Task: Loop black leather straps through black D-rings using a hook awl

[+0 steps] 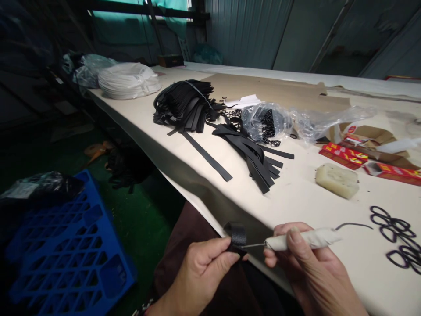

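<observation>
My left hand (210,265) pinches a short black strap (238,233) that is bent into a loop at the table's front edge. In my right hand (309,263) is an awl (304,239) with a pale wrapped handle. Its thin metal shaft points left and meets the strap by my left fingertips; whether it goes through is hidden. From the handle's other end a dark curved wire sticks out to the right. Several black rings (399,239) lie on the table to the right of my right hand.
On the table lie loose black straps (251,153), a tied strap bundle (187,103), a plastic bag of black rings (268,123), a wax-like block (337,180), red boxes (344,156) and a white coil (130,80). A blue pallet (95,219) stands on the floor at left.
</observation>
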Demonstrator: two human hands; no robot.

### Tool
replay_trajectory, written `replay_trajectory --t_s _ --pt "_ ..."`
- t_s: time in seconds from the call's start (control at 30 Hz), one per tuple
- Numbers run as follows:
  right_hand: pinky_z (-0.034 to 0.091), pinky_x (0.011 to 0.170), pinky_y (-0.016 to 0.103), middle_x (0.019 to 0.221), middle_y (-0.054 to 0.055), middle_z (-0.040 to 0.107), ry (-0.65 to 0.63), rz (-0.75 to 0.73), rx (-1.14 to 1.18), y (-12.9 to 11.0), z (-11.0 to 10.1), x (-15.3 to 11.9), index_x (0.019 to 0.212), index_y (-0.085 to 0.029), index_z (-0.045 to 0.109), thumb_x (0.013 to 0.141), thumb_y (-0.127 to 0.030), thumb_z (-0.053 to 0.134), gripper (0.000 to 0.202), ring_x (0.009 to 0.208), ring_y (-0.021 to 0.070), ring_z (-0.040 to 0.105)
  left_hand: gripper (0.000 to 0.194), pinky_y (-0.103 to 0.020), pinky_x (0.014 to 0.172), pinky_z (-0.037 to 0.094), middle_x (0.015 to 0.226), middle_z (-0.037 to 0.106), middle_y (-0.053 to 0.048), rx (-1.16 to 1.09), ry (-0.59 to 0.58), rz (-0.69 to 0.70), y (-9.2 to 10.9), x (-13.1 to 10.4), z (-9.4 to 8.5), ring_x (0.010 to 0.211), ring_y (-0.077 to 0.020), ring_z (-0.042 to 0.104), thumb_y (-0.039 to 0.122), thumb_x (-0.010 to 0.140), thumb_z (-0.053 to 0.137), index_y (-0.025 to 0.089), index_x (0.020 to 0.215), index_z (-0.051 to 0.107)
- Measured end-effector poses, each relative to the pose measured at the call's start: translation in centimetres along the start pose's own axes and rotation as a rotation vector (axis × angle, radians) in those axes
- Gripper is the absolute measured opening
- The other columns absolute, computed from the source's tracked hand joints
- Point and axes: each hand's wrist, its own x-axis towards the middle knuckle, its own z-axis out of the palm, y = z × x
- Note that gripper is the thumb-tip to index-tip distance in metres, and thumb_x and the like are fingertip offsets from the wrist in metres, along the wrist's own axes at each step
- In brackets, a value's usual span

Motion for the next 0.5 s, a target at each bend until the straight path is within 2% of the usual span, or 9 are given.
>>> replay_trajectory --t_s 0.07,0.17,0.37,0.5 --pt "0.049 0.060 0.023 0.054 -0.001 0.061 0.012 0.007 0.013 0.2 0.5 0.0 0.072 -0.022 0.057 0.072 -0.045 0.065 0.025 0.056 0.0142 0.059 0.023 -0.028 0.075 0.047 0.083 0.072 -0.007 -0.197 -0.018 -0.115 0.2 0.0 0.2 0.080 -0.0217 0.064 0.023 0.084 0.050 0.015 0.084 0.072" --pt "0.050 0.058 0.024 0.054 -0.002 0.060 -0.006 0.009 0.023 0.6 1.0 0.0 0.069 -0.021 0.057 0.073 -0.043 0.065 0.024 0.054 0.0142 0.058 0.024 -0.031 0.079 0.044 0.082 0.072 -0.008 -0.398 -0.016 -0.182 0.0 -0.1 0.3 0.083 -0.0226 0.062 0.023 0.083 0.052 0.012 0.078 0.072" --pt "0.051 0.060 0.028 0.057 0.000 0.061 -0.024 -0.018 -0.073 1.5 1.0 0.1 0.071 -0.020 0.054 0.080 -0.043 0.057 0.024 0.057 0.0170 0.061 0.021 -0.032 0.074 0.045 0.073 0.071 -0.010 -0.702 0.013 -0.278 -0.9 -0.1 0.5 0.070 -0.0197 0.062 0.020 0.080 0.055 0.008 0.080 0.073" --pt "0.050 0.059 0.025 0.058 0.000 0.062 0.034 -0.082 -0.148 2.7 1.4 0.0 0.076 -0.020 0.054 0.079 -0.044 0.058 0.024 0.058 0.0154 0.060 0.021 -0.030 0.070 0.045 0.068 0.070 -0.010 -0.803 0.053 -0.330 -1.2 0.1 0.6 0.065 -0.0181 0.062 0.020 0.080 0.056 0.007 0.076 0.073"
